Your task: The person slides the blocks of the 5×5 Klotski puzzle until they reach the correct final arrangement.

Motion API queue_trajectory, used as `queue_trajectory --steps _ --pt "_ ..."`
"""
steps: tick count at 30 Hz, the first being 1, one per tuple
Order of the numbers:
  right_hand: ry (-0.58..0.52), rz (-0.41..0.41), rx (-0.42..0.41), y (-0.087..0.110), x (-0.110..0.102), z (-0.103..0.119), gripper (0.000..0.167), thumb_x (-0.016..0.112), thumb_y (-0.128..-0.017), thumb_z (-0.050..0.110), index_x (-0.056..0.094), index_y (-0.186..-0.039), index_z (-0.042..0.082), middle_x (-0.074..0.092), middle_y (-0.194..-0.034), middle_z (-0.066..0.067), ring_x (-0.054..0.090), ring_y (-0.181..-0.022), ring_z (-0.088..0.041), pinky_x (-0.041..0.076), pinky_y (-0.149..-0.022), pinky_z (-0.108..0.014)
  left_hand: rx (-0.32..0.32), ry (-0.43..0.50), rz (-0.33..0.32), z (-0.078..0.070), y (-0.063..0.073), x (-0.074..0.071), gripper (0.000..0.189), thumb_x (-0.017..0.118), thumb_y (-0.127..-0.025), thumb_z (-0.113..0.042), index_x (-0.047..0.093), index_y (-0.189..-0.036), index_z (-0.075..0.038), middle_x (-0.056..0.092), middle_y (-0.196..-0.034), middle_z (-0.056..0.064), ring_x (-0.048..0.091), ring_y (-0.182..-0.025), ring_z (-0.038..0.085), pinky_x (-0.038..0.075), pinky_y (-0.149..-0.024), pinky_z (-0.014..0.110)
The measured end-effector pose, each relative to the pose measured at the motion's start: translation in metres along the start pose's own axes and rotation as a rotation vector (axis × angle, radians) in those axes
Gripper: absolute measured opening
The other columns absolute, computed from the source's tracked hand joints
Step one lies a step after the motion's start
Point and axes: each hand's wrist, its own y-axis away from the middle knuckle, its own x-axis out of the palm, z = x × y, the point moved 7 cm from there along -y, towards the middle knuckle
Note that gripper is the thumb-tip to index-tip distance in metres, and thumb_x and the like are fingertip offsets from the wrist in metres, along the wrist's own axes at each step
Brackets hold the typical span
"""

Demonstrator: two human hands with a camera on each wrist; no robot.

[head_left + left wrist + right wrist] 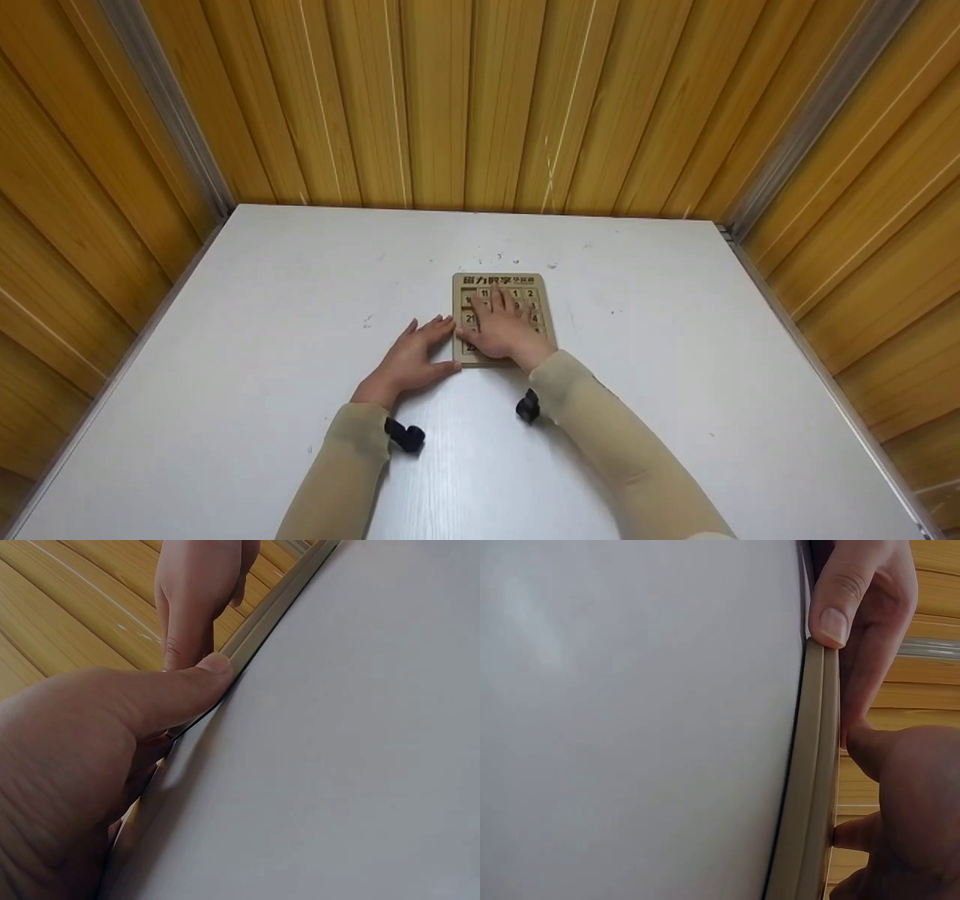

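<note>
- Wooden walls (435, 97) are framing the white table (225, 420).
- The number board (517, 279) is lying beneath my right hand (504, 330), its fingers spread.
- My left hand (412, 360), unclenched, is bracing its edge.
- It's probably feeling light, stiff; rims suit gripping.

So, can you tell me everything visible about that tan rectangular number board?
This tan, rectangular board, possibly wooden, lies flat on the white tabletop. Dark characters line its far edge, above rows of numbered tiles. The person's right hand rests spread over it, hiding many tiles; the left hand touches its left edge and near-left corner.
</note>
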Motion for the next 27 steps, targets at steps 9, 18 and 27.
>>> queue_trajectory --steps 9,18,27 --pt "0.008 0.028 0.006 0.008 0.001 0.001 0.087 0.043 -0.100 0.069 0.015 -0.167 0.022 -0.003 -0.174 -0.019 -0.003 -0.161 -0.043 -0.002 -0.127 -0.073 -0.019 -0.011 0.010 0.002 -0.001 0.001 0.077 0.077 -0.091 -0.036 0.045 -0.155 -0.007 0.044 -0.162 0.011 0.035 -0.156 0.027 0.010 -0.135 0.050" --pt "0.018 0.022 -0.012 0.014 0.000 0.004 0.087 0.043 -0.100 0.069 0.015 -0.167 0.021 -0.004 -0.173 -0.019 -0.004 -0.161 -0.043 -0.003 -0.126 -0.072 -0.007 -0.020 0.002 0.002 -0.001 0.000 0.077 0.077 -0.091 -0.037 0.046 -0.155 -0.007 0.045 -0.161 0.012 0.036 -0.155 0.028 0.011 -0.135 0.051" --pt "0.002 0.012 -0.023 0.012 0.001 0.001 0.085 0.042 -0.100 0.069 0.017 -0.167 0.022 -0.003 -0.174 -0.019 -0.003 -0.161 -0.042 -0.002 -0.127 -0.072 0.008 -0.019 0.003 0.000 0.000 0.000 0.077 0.077 -0.091 -0.036 0.046 -0.154 -0.006 0.044 -0.161 0.013 0.036 -0.155 0.029 0.011 -0.134 0.052"
